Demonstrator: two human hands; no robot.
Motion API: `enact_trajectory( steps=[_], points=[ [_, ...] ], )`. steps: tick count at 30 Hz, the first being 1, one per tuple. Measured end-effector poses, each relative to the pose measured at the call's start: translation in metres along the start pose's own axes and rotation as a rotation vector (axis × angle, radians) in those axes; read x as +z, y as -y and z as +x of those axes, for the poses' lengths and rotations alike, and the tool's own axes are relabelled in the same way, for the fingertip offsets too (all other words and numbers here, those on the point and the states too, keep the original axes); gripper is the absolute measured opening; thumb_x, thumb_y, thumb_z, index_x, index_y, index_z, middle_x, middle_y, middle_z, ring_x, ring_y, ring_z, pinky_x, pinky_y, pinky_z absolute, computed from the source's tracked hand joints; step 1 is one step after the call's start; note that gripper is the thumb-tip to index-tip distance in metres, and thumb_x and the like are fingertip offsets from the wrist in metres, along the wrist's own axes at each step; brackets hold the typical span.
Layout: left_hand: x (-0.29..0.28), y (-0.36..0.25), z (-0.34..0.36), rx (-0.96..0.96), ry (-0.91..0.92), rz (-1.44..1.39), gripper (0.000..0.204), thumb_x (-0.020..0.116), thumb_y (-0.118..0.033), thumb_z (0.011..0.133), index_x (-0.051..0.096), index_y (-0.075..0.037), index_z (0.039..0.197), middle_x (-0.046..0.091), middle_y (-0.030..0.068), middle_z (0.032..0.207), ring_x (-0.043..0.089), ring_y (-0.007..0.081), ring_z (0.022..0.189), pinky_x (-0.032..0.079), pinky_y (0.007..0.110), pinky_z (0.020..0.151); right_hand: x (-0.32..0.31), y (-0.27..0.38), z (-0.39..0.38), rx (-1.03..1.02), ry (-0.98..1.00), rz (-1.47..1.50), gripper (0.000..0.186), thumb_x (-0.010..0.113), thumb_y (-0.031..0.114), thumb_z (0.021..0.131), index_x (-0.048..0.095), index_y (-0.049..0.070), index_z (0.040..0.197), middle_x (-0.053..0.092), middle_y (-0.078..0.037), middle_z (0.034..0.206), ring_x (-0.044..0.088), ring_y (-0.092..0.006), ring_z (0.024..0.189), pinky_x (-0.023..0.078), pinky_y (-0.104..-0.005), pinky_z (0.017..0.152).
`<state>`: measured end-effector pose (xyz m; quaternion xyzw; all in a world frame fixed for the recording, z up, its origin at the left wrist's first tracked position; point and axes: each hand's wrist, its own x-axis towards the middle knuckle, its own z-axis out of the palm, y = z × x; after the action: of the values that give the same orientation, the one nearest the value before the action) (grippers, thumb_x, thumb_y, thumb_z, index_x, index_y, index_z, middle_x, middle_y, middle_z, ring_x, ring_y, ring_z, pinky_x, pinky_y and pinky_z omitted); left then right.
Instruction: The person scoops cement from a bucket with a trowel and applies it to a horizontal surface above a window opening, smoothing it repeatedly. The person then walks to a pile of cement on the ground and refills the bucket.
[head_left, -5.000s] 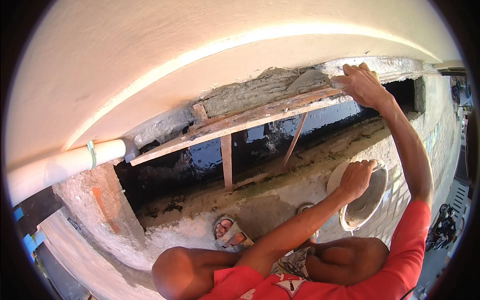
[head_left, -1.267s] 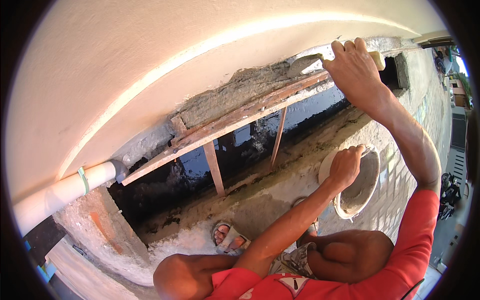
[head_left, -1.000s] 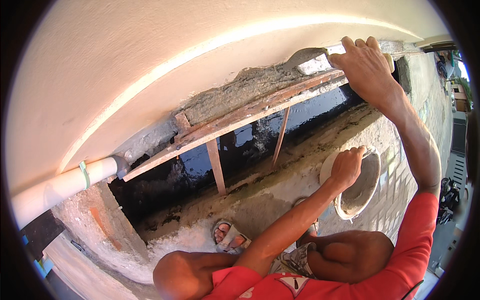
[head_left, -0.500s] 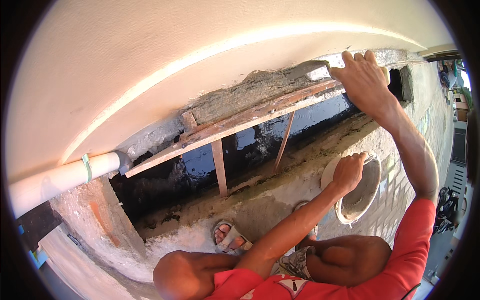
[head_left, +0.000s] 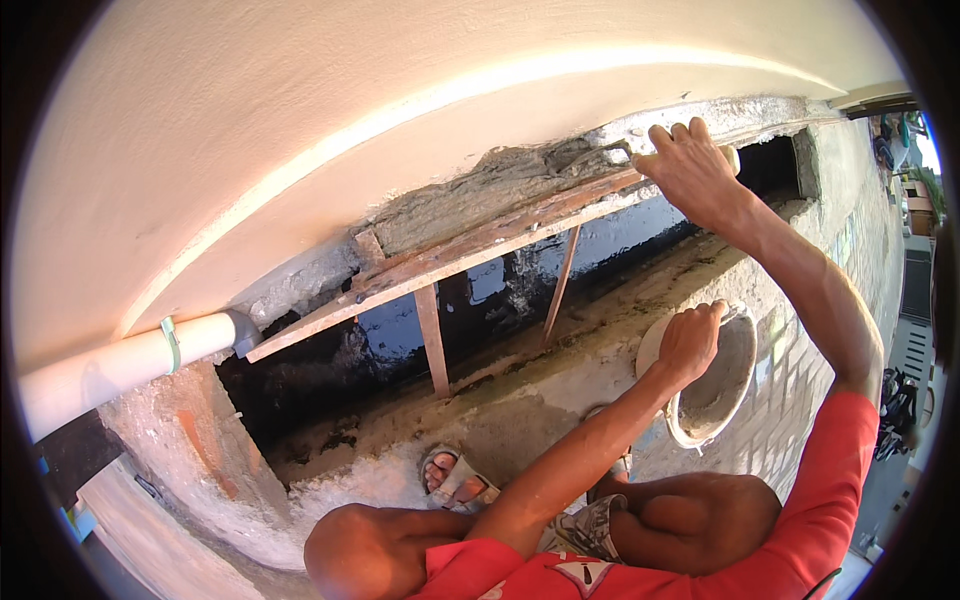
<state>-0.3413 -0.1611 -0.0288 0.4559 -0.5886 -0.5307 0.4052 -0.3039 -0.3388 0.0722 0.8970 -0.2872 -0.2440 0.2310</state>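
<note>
Your left hand (head_left: 688,340) grips the pan (head_left: 712,385); your right hand (head_left: 690,170) clasps a trowel, smearing mortar (head_left: 500,185); pressing hard could crumble it

We note the plank (head_left: 480,250) under the ceiling edge, two props (head_left: 432,340) beneath it; pipe (head_left: 120,362) far left, bowl (head_left: 712,385) right, on the ledge (head_left: 520,385).
</note>
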Motion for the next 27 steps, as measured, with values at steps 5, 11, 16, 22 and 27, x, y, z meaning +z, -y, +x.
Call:
enact_trajectory(
  steps=[5,11,16,22,27],
  points=[
    [0.000,0.007,0.000,0.002,-0.043,0.013,0.021,0.051,-0.001,0.087,0.061,0.001,0.105,0.067,0.0234,0.091,0.066,0.0398,0.084,0.052,0.049,0.074,-0.044,-0.001,0.006,0.103,-0.061,0.065,0.015,0.068,0.003,0.079,0.073,0.011,0.091,0.062,-0.008,0.094,0.062,-0.0221,0.091,0.044,-0.0360,0.086],
    [-0.002,0.003,-0.002,-0.016,0.026,0.033,0.024,0.052,-0.001,0.086,0.061,0.001,0.108,0.067,0.0232,0.092,0.067,0.0396,0.084,0.052,0.048,0.074,-0.036,0.005,0.005,0.026,0.060,0.027,0.006,0.068,0.005,0.079,0.073,0.008,0.083,0.063,-0.010,0.093,0.063,-0.0239,0.090,0.044,-0.0368,0.086],
    [0.000,0.004,0.000,-0.009,-0.011,0.017,0.023,0.052,-0.001,0.087,0.061,0.000,0.108,0.067,0.0220,0.090,0.067,0.0392,0.084,0.053,0.047,0.074,-0.024,0.025,0.006,-0.011,0.185,-0.016,0.008,0.069,0.006,0.078,0.072,0.011,0.083,0.062,-0.008,0.092,0.061,-0.0225,0.092,0.043,-0.0384,0.085],
    [-0.002,0.006,-0.004,-0.019,-0.005,0.015,0.023,0.052,-0.001,0.086,0.061,-0.001,0.107,0.067,0.0225,0.089,0.067,0.0392,0.082,0.053,0.048,0.073,-0.037,0.009,0.008,-0.006,0.097,-0.010,0.004,0.069,0.009,0.080,0.072,0.011,0.081,0.064,-0.009,0.092,0.064,-0.0238,0.085,0.042,-0.0373,0.086],
    [-0.003,0.007,0.000,-0.009,-0.023,0.000,0.023,0.052,-0.001,0.086,0.061,0.000,0.107,0.067,0.0230,0.089,0.067,0.0396,0.082,0.052,0.048,0.073,-0.053,-0.001,0.025,-0.015,0.139,-0.024,0.007,0.067,0.008,0.080,0.072,0.011,0.078,0.064,-0.008,0.083,0.065,-0.0219,0.079,0.043,-0.0385,0.086]
  ],
)
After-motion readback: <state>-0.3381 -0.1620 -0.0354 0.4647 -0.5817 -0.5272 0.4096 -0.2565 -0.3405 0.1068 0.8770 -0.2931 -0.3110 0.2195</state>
